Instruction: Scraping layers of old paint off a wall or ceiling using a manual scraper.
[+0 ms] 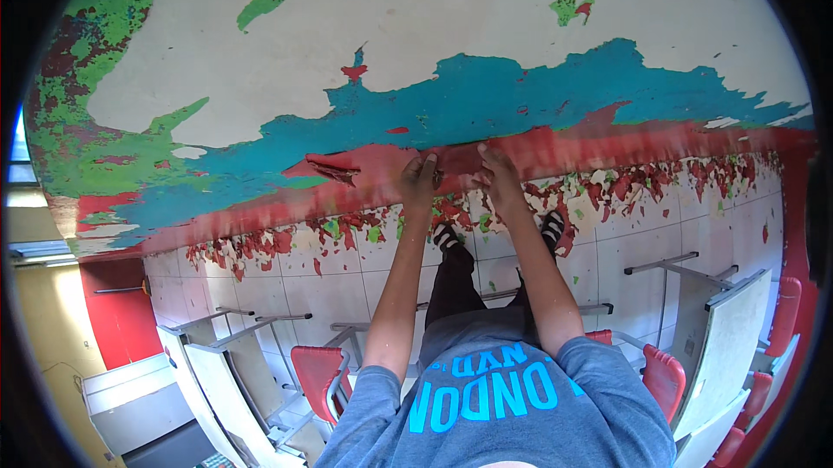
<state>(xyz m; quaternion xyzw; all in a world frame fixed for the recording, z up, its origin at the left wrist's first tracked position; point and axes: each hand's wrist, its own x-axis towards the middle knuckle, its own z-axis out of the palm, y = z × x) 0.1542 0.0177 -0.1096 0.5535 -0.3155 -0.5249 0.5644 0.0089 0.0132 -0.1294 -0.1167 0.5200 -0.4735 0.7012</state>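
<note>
Both of my hands are pressed to the red band (pixel 364 169) low on a wall with peeling paint. My left hand (pixel 419 178) and my right hand (pixel 496 173) are a little apart. Their fingers are curled and pinch a loosened strip of red paint (pixel 457 159) between them. Above the band the wall has a blue-green layer (pixel 486 95), with cream (pixel 416 8) higher up. A torn flap of red paint (pixel 334 170) hangs left of my left hand. My feet in black shoes (pixel 447 238) stand on the tiles below.
Red and green paint flakes (pixel 278 242) litter the white floor tiles along the wall's foot. School desks with metal frames (pixel 230 346) and red chairs (pixel 317 373) stand at my left. More desks (pixel 720 320) and a red chair (pixel 664 377) are at my right.
</note>
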